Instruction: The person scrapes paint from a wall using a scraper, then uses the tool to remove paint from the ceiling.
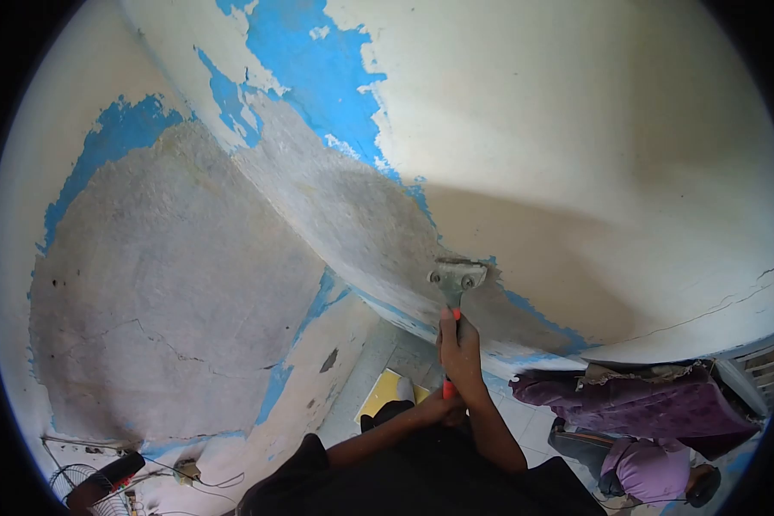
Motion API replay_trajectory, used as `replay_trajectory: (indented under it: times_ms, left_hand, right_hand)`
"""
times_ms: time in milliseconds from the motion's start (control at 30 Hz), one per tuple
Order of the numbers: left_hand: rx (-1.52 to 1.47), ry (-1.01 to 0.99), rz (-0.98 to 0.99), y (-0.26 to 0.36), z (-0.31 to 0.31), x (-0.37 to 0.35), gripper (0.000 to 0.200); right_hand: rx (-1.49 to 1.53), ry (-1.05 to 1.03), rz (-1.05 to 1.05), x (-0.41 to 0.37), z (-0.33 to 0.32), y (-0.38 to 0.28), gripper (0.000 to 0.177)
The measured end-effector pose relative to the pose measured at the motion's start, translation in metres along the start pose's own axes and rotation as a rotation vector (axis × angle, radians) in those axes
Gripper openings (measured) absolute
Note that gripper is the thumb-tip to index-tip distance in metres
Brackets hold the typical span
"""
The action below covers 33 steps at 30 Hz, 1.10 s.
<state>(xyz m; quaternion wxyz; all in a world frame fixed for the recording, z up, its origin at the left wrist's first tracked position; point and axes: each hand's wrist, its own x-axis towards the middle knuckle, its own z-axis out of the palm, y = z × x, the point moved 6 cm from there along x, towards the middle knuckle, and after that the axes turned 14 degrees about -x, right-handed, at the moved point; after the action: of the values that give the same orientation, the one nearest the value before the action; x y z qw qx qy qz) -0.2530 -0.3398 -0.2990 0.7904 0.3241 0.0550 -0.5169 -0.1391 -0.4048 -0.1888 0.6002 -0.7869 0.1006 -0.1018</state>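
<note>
A scraper [457, 279] with a wide metal head and a red and black handle lies against the wall, its head at the lower edge of the cream paint. My right hand [460, 348] is wrapped round the upper handle, just below the head. Lower down, my left hand [443, 407] is closed round the handle's end, partly hidden by the right forearm. Around the scraper head the wall shows bare grey plaster [361, 206], with blue paint [318, 69] along its edge and cream paint [576, 129] beyond.
Another person [649, 469] in a purple top is low at the bottom right, beside a purple cloth [636, 404]. A yellow board [378, 397] lies on the tiled floor. A fan [86, 490] and loose wires are at the bottom left.
</note>
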Motion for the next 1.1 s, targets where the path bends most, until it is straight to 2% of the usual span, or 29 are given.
replay_trajectory:
  times_ms: [33,133,233,367,533,600,667,733,833,900,967,1033,1100]
  left_hand:
    - [-0.053,-0.018,0.023,-0.001,0.001,0.0,0.03]
    - [-0.067,-0.091,-0.071,-0.026,0.018,-0.003,0.03]
    - [-0.089,-0.187,-0.063,-0.02,0.019,-0.006,0.029]
    - [-0.108,-0.088,-0.006,-0.003,0.01,-0.007,0.03]
    - [-0.151,-0.112,-0.062,-0.025,0.025,-0.01,0.03]
    - [-0.133,-0.12,0.017,-0.008,0.02,-0.008,0.03]
    - [-0.129,-0.097,0.037,-0.006,0.016,-0.01,0.031]
    - [-0.132,-0.05,0.037,-0.005,0.013,-0.008,0.032]
    - [-0.188,-0.097,-0.074,-0.027,0.025,-0.011,0.032]
    - [-0.183,-0.073,-0.011,-0.012,0.025,-0.01,0.032]
    - [-0.177,-0.044,0.004,-0.002,0.023,-0.013,0.033]
    - [-0.155,-0.018,-0.002,0.005,0.015,-0.009,0.033]
    - [-0.184,-0.112,0.001,-0.011,0.022,-0.01,0.033]
  right_hand:
    - [0.021,-0.013,0.03,-0.004,-0.001,0.005,0.043]
    - [0.061,-0.068,0.157,-0.018,-0.014,0.011,0.043]
    - [0.056,-0.05,0.123,-0.015,-0.012,0.001,0.042]
    - [-0.015,0.002,0.035,-0.005,-0.005,-0.012,0.041]
    - [0.02,-0.042,0.138,-0.017,-0.013,0.0,0.041]
    - [-0.07,0.012,-0.002,-0.004,-0.008,-0.015,0.041]
    - [-0.089,0.035,-0.026,-0.005,-0.007,-0.015,0.041]
    - [-0.043,0.009,0.041,-0.008,-0.007,-0.009,0.041]
    - [0.007,-0.04,0.164,-0.019,-0.016,-0.007,0.042]
    - [-0.034,-0.008,0.016,-0.005,-0.011,-0.016,0.042]
    - [-0.051,-0.004,-0.019,-0.003,-0.007,-0.018,0.041]
    - [-0.044,-0.031,0.03,0.0,-0.003,-0.018,0.041]
    - [-0.047,-0.009,0.048,-0.007,-0.009,-0.011,0.041]
